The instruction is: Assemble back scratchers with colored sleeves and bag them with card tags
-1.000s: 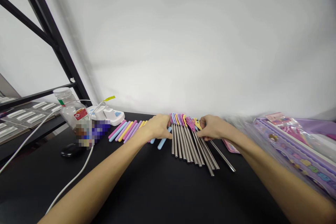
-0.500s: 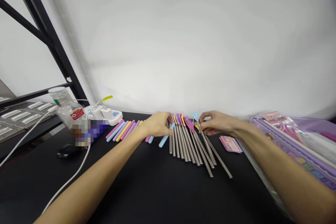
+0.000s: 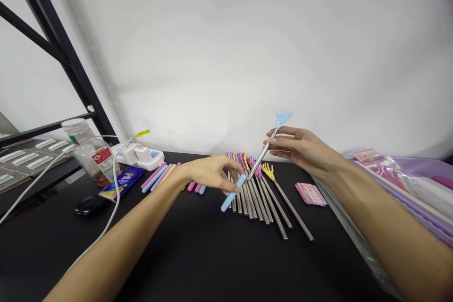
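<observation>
My left hand [image 3: 217,173] is closed on a light blue handle tube [image 3: 232,194], tilted above the table. Between the fingertips and thumb of my right hand [image 3: 288,144] is a back scratcher [image 3: 261,153] with a metal rod and a light blue hand-shaped head. Its rod's lower end comes down close to the top of the tube; I cannot tell whether they touch. Below lies a row of other back scratchers [image 3: 253,198] with purple, pink and yellow heads. One with a yellow head [image 3: 268,171] lies at the right end.
Coloured handle tubes [image 3: 160,177] lie left, partly behind my left arm. Farther left are a blue packet [image 3: 125,181], a black mouse [image 3: 90,205], a clear jar [image 3: 85,151], a power strip [image 3: 155,159] and a white cable. Pink cards [image 3: 311,194] and purple packaging [image 3: 414,184] lie right.
My right hand has lifted the blue-headed back scratcher off the row and tilted it. My left hand has picked up the blue tube and brought it right, towards the rod's end.
</observation>
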Tool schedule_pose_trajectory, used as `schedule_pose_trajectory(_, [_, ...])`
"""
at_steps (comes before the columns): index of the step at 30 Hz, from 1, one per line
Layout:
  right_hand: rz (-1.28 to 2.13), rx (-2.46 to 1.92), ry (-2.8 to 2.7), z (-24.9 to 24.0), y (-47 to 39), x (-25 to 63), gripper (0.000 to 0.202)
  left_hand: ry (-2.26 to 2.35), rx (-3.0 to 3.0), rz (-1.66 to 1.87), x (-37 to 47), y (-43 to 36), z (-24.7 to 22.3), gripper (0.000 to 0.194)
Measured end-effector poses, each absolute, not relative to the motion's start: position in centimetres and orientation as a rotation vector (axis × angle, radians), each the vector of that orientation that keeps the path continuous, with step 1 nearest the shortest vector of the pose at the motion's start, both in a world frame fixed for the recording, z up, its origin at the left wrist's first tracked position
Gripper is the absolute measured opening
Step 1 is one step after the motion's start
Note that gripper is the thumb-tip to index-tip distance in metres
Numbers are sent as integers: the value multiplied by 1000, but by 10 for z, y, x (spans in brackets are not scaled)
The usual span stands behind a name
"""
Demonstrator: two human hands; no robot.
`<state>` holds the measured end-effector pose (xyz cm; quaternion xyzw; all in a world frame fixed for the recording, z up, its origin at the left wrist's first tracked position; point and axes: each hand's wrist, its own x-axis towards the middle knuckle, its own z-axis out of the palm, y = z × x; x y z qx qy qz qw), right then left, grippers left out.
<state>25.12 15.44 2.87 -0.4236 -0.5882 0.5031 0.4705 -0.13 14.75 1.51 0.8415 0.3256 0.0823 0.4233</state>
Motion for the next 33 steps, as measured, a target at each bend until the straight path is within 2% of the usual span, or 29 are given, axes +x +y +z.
schedule_pose_trajectory(3, [1201,-1024,-1400,29,153,251,34,802,2068,209,-2,148,14,31])
schedule_pose_trajectory(9, [1223,-1004,-1411,31,151,250,32,756,2025,216,-1,145,18,16])
schedule_pose_trajectory(24, [1214,-1049,-1588,31,153,266,34,757,2139,349,-5,151,14,31])
schedule_pose_trajectory(28, [1264,-1073,-1624,24,152,256,40,779,2113,378,-2,151,15,28])
schedule_pose_trajectory(33, [1256,-1029,-1691,15,153,246,32,840,2120,452,-1,150,18,27])
